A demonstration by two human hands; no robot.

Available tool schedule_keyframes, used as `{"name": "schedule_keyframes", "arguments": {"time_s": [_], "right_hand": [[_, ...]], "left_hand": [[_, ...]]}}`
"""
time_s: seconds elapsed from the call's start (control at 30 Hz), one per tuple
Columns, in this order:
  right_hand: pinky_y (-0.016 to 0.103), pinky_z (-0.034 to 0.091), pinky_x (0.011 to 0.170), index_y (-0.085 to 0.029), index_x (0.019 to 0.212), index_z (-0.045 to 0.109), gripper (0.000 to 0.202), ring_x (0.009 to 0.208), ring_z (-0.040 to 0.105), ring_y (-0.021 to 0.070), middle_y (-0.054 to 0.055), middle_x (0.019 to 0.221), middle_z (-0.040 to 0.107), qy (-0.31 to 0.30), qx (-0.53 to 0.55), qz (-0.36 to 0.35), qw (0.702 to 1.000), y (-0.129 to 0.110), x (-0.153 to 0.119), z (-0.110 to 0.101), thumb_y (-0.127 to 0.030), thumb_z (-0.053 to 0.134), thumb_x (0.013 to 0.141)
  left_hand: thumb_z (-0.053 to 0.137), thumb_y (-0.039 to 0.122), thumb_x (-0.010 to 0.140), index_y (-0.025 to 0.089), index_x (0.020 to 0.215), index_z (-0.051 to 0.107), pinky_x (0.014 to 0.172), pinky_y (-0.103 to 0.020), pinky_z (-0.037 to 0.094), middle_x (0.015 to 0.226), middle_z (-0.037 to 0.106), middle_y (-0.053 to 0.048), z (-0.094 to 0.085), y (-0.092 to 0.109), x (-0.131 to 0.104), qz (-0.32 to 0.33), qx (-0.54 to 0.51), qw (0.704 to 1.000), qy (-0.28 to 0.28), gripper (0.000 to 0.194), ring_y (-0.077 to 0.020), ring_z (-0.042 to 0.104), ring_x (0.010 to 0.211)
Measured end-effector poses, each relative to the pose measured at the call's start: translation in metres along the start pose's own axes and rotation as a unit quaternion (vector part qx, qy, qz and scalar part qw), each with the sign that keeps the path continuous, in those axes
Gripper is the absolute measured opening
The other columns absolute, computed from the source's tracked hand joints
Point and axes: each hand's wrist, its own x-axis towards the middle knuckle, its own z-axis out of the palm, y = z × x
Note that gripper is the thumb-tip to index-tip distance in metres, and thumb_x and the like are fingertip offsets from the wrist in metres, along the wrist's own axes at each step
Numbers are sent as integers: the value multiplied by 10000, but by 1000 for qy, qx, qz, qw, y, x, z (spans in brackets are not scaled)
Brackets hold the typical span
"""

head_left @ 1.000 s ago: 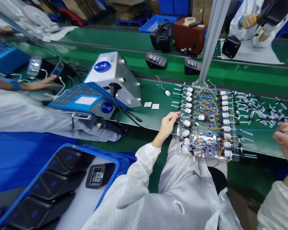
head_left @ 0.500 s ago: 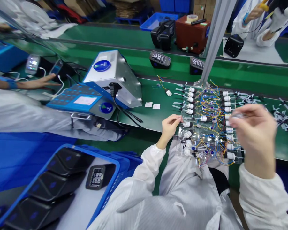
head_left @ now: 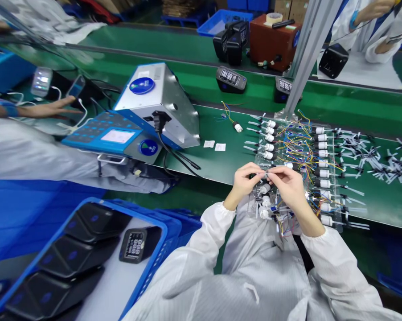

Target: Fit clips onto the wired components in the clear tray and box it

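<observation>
My left hand (head_left: 246,182) is closed in a pinch at the left side of a clear plastic tray (head_left: 258,161). Thumb and forefinger of my right hand (head_left: 289,186) pinch as well, their tips meeting those of the left. Between the fingertips is a small part that I cannot make out. The tray rests partly over my lap and bears two columns of small white-capped cylinders (head_left: 324,183) with yellow, red and blue wires. Many have black fittings with pale thin tubes sticking outward. My hands cover part of the left column.
Loose black fittings with pale tubes (head_left: 393,167) lie in a heap at right. One wired white cylinder (head_left: 237,127) and two paper squares (head_left: 220,146) lie left of the tray. A silver-and-blue machine (head_left: 167,104), a metal post (head_left: 308,58) and a blue crate (head_left: 161,249) stand around; a co-worker's hand (head_left: 50,108) is at left.
My right hand has come left and down from the right column to meet my left hand. My left hand still pinches at the tray's left side. The view has shifted slightly.
</observation>
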Motion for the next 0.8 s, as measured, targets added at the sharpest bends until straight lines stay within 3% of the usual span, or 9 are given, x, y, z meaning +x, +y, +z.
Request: {"name": "schedule_keyframes", "arguments": {"time_s": [0.27,0.4,0.57,0.8], "right_hand": [[352,589,774,-232,888,769,138,846,698,200,63,919,745,0,-132,-89,987,10,-1,-2,-362,734,920],[374,565,825,-239,874,766,138,885,698,212,65,923,755,-3,-199,-124,972,11,-2,-2,-316,683,954],[355,573,810,-232,897,766,113,882,711,207,63,939,763,-25,-160,-102,981,13,-7,-7,-335,729,925],[350,579,808,-218,860,750,118,882,709,205,68,936,759,-18,-157,-93,983,23,-7,-7,-319,728,919]], "left_hand": [[817,300,882,223,886,847,727,-320,561,829,761,-74,1,1,-6,10,45,999,14,83,-181,699,781],[798,300,899,217,884,847,727,-322,578,830,772,-82,-4,3,-8,23,68,997,-7,97,-183,713,773],[820,271,879,219,937,848,741,-319,584,864,785,-88,-15,5,-5,50,56,994,-74,82,-181,724,787],[796,275,902,219,914,838,724,-328,578,854,785,-85,-8,3,-9,61,73,993,-64,71,-185,724,781]]}}
